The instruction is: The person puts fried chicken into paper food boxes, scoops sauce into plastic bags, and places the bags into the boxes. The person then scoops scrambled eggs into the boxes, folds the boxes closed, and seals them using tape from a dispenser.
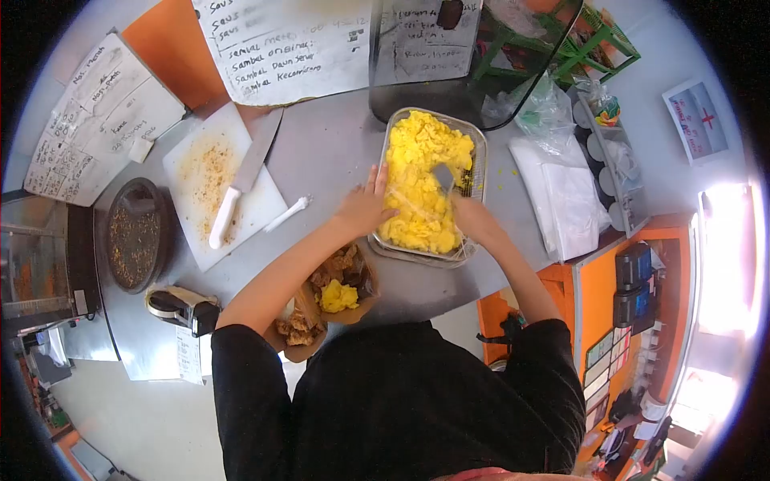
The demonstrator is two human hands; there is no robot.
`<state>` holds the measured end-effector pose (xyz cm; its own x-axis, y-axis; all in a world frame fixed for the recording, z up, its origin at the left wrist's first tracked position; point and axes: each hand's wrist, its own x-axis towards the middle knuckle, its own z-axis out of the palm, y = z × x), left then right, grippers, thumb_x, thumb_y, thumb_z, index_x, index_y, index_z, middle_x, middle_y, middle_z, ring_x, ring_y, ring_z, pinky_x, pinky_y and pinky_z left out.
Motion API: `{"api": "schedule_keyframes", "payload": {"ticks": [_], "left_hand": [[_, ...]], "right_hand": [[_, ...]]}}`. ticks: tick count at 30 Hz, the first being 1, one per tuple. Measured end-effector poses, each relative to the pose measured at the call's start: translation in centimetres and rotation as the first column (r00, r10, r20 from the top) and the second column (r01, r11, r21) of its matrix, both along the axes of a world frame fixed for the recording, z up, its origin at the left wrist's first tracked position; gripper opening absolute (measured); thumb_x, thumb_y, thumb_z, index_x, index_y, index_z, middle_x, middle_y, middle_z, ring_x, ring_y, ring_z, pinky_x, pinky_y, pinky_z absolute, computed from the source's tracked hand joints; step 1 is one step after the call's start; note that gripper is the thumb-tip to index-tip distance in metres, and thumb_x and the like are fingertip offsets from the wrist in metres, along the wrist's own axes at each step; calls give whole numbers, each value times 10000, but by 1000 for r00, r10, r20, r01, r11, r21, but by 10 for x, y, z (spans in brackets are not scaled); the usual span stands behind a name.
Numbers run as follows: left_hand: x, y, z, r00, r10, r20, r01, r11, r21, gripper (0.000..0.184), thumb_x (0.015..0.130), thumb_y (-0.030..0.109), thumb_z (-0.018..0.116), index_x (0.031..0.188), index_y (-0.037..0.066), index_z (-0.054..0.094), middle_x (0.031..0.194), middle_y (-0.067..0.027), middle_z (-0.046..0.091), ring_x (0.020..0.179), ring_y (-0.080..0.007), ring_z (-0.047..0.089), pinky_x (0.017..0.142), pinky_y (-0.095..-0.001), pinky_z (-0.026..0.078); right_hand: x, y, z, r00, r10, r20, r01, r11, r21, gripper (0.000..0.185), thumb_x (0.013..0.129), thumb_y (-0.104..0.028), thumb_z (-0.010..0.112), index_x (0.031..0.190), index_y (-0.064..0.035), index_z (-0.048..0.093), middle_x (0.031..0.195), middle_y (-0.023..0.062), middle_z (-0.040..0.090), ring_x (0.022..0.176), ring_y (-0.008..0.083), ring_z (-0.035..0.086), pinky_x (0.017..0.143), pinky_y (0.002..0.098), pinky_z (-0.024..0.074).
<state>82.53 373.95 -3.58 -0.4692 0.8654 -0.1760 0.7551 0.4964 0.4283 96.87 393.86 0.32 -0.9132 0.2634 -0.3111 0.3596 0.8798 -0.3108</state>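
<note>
A metal tray (pixel 480 164) full of yellow scrambled egg (pixel 421 152) lies on the steel counter. My left hand (pixel 365 210) rests at the tray's left edge with its fingers apart, holding nothing. At the tray's right side, my right hand (pixel 472 216) is closed on a utensil, whose grey blade (pixel 442 176) touches the egg; its handle is mostly hidden. Below my left forearm, partly covered by it, stand brown paper boxes (pixel 350 314) with fried pieces (pixel 301 329) and a lump of egg (pixel 338 297).
A white cutting board (pixel 188 172) holds a large knife (pixel 241 186), near a white bone-shaped object (pixel 287 215). Farther left are a dark bowl (pixel 135 235) and a tape dispenser (pixel 183 309). White plastic bags (pixel 565 192) lie right of the tray, beside a cup rack (pixel 601 152).
</note>
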Motion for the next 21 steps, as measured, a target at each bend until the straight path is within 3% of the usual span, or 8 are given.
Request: {"api": "schedule_keyframes", "payload": {"ticks": [5,8,11,15,21], "left_hand": [[-4,-3,-13,998,-68,9,67,995,77,926,833,464,499,1362,-3,-100,1407,-283,66,1243,-407,290,1038,-450,229],[-1,-2,-6,991,-74,111,77,997,-25,936,835,455,504,1354,-16,-116,1393,-303,103,1265,-419,232,1056,-449,180],[-8,-3,-21,964,-114,241,98,992,75,945,832,429,521,1342,-39,-122,1365,-330,155,1269,-424,215,1067,-449,142],[-8,-6,-11,953,-164,256,125,979,163,932,826,363,549,1337,-57,-108,1332,-338,229,1269,-411,224,1072,-453,127],[-14,-7,-3,940,-218,263,190,973,127,907,833,322,538,1331,-67,-114,1301,-325,301,1235,-408,297,1076,-450,114]], "right_hand": [[-11,10,-32,992,109,-63,-108,994,16,191,871,-165,360,920,-9,459,837,230,577,777,386,567,664,476,442],[-12,21,-48,988,152,-39,-148,986,80,208,871,-156,364,997,-22,459,834,215,580,771,375,571,648,464,453],[-10,23,-59,861,251,-442,-248,966,65,288,875,-154,376,1138,-53,433,783,195,584,702,366,578,599,451,459],[-29,10,-45,960,127,-251,-160,981,-114,391,885,-190,401,1261,-91,365,720,192,580,621,369,573,544,439,453],[-56,18,-25,928,360,-94,-370,920,-131,359,891,-233,428,1211,-70,432,732,205,584,623,377,567,555,430,447]]}}
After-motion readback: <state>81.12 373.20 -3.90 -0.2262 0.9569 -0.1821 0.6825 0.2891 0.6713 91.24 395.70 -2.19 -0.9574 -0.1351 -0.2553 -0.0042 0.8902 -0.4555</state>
